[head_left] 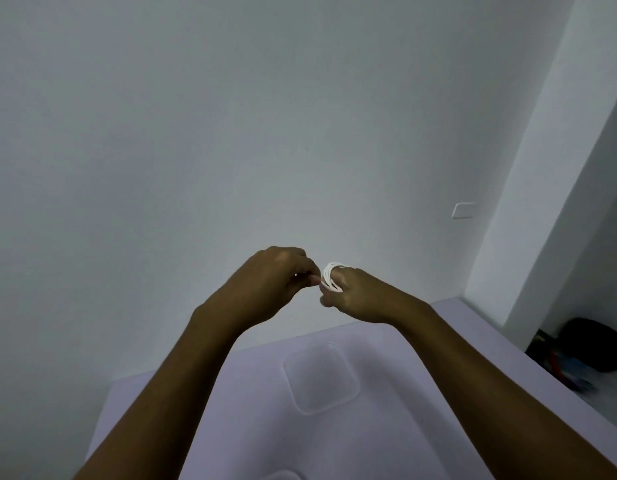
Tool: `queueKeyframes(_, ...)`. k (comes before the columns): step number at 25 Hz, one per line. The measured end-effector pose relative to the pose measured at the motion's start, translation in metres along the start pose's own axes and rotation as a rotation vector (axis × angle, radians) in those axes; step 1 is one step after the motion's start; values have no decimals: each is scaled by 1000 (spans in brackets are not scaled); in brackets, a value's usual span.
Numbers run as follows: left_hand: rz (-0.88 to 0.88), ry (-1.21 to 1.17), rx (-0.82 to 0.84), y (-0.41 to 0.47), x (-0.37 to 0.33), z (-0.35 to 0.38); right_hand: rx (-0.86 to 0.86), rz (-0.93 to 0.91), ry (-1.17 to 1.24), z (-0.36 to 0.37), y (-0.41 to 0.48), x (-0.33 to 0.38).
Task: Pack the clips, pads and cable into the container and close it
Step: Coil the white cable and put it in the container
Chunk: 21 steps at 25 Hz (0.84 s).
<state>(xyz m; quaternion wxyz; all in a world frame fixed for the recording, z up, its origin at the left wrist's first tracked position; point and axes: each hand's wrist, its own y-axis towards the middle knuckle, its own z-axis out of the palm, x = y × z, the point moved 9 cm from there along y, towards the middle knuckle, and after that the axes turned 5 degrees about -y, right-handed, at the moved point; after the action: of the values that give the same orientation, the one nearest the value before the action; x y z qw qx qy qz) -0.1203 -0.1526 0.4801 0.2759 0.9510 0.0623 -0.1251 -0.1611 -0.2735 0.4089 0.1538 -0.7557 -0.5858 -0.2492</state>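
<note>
Head view shows the white cable (332,277) held up in the air above the far edge of the table (438,341), wound in several loops around the fingers of the right hand (352,296). The left hand (276,278) sits just beside it, thumb and fingertips pinched narrow on what appears to be the loose end of the cable, though the strand between the two hands is too fine to trace. The right hand is partly curled, its fingers serving as the spool that the coil wraps. The step in hand looks like coiling the cable so it will fit the container. To do that well, the left hand would best keep light, even tension while laying each turn next to the others, so the loops stay the same size and do not cross; the right fingers should stay spread enough to let the coil slide off without collapsing. Below the hands, on the pale lilac table, lies a clear rounded-square piece (321,382), likely the container's lid or the container itself; which one cannot be told. No clips or pads are in view. A light switch (463,210) sits on the wall, and a dark bag (591,344) rests on the floor at the right.
</note>
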Motion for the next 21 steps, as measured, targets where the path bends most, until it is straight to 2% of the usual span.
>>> queueKeyframes(2, 75, -28, -13, 4, -6, -3, 20, -31, 37, 2, -7, 10)
queueKeyframes(5, 107, -118, -72, 8, -4, -8, 145, -115, 237, 7, -21, 29)
queueKeyframes(10, -26, -456, -115, 0, 7, 9, 309, -95, 730, 14, -31, 29)
queueKeyframes(14, -152, -751, -144, -12, 14, 30, 402, -173, 1062, 17, -33, 28)
queueKeyframes(17, -187, -839, -89, -11, 9, 33, 467, -201, 1266, 16, -34, 28)
queueKeyframes(21, -182, -878, 21, -13, -4, 30, 462, -234, 1312, 13, -33, 27)
